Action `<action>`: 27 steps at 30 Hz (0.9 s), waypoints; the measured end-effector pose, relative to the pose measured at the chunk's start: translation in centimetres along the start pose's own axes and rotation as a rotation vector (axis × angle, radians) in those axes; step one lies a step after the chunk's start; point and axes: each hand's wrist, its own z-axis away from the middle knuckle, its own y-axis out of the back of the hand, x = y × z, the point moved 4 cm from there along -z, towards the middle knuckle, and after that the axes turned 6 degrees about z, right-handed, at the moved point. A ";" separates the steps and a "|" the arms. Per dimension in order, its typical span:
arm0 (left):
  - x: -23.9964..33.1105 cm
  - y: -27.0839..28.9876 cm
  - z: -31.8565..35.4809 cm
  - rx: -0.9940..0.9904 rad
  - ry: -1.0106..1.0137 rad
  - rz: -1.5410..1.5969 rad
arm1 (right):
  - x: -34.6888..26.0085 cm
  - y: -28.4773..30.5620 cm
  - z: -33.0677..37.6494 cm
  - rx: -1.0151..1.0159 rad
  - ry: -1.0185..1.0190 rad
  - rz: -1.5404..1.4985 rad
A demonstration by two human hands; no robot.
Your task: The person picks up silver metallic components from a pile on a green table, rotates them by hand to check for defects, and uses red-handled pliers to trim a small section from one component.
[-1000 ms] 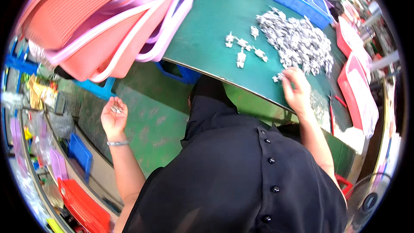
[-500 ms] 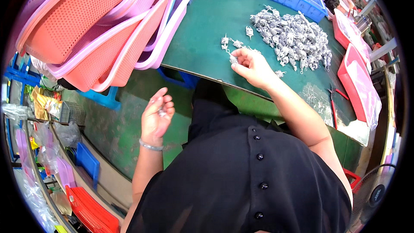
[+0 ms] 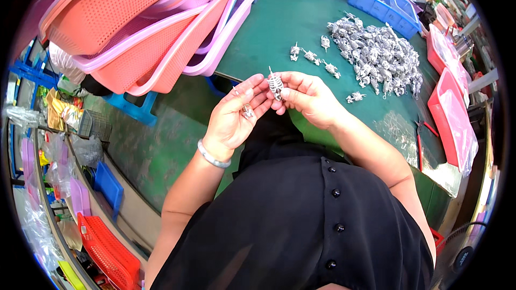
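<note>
My right hand (image 3: 306, 99) pinches a small grey plastic skeleton ribcage (image 3: 276, 86) upright between thumb and fingers, a thin point sticking up from its top. Close against it, my left hand (image 3: 232, 115) is curled, palm up, around small shiny silvery parts (image 3: 247, 110); their exact kind is too small to tell. Something thin shows between its thumb and forefinger. The fingers of both hands meet or nearly meet at the ribcage, in front of the table edge. Beyond them a few loose ribcages (image 3: 311, 57) lie on the green table (image 3: 274, 27), beside a large heap of ribcages (image 3: 376, 53).
Stacked pink and purple perforated baskets (image 3: 145, 48) overhang the table's left. A blue divided bin (image 3: 381, 2) stands behind the heap. Red-handled pliers (image 3: 420, 145) and a pink basket (image 3: 449, 123) with plastic film are at right. A fan (image 3: 459, 258) is at lower right.
My right hand has lifted a ribcage off the table and drawn it toward me. My left hand has risen to the right and met it. The view has shifted slightly.
</note>
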 end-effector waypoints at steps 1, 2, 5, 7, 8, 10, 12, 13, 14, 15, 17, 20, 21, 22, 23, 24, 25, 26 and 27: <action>0.0 0.1 0.2 0.003 -0.007 -0.004 | 0.1 -0.1 -0.1 -0.008 0.005 0.006; 0.1 0.1 0.3 0.005 -0.014 -0.007 | 0.1 -0.3 -0.1 -0.009 0.001 0.020; 0.2 0.0 0.6 0.007 -0.022 -0.018 | 0.0 -0.7 -0.2 -0.010 -0.001 0.046; 0.2 0.0 0.7 0.004 -0.021 -0.022 | 0.2 -0.7 -0.1 -0.007 0.003 0.041; 0.2 0.0 0.7 0.002 -0.021 -0.023 | 0.2 -0.7 -0.1 -0.004 -0.003 0.044; 0.1 0.0 0.7 0.003 -0.024 -0.023 | 0.1 -0.7 0.0 0.004 -0.014 0.049; 0.0 -0.2 0.7 0.009 -0.029 -0.023 | 0.0 -0.7 0.1 0.008 -0.008 0.049; 0.0 -0.2 0.7 0.004 -0.027 -0.021 | -0.1 -0.7 0.1 0.009 -0.004 0.048; 0.0 -0.1 0.7 -0.002 -0.025 -0.019 | 0.0 -0.7 0.1 0.009 -0.006 0.041; 0.1 -0.2 0.7 -0.007 -0.023 -0.017 | 0.0 -0.7 0.1 0.009 -0.008 0.032; 0.1 -0.2 0.7 -0.003 -0.021 -0.024 | 0.1 -0.7 0.1 0.013 -0.014 0.028; 0.1 -0.2 0.8 0.008 -0.024 -0.030 | 0.1 -0.7 0.1 0.023 -0.023 0.031; 0.1 -0.2 0.8 0.012 -0.025 -0.032 | 0.2 -0.7 0.1 0.026 -0.023 0.024; 0.1 -0.2 0.9 0.014 -0.026 -0.028 | 0.2 -0.7 0.1 0.029 -0.022 0.017; 0.1 -0.2 0.9 0.016 -0.027 -0.024 | 0.2 -0.7 0.1 0.028 -0.024 0.016; 0.1 -0.3 0.9 0.018 -0.029 -0.021 | 0.2 -0.7 0.1 0.027 -0.025 0.015; 0.1 -0.3 0.9 0.020 -0.027 -0.021 | 0.2 -0.7 0.1 0.027 -0.026 0.014; 0.1 -0.3 0.9 0.022 -0.026 -0.022 | 0.2 -0.7 0.1 0.024 -0.025 0.005; 0.1 -0.4 0.9 0.024 -0.024 -0.023 | 0.1 -0.7 0.1 0.022 -0.024 -0.004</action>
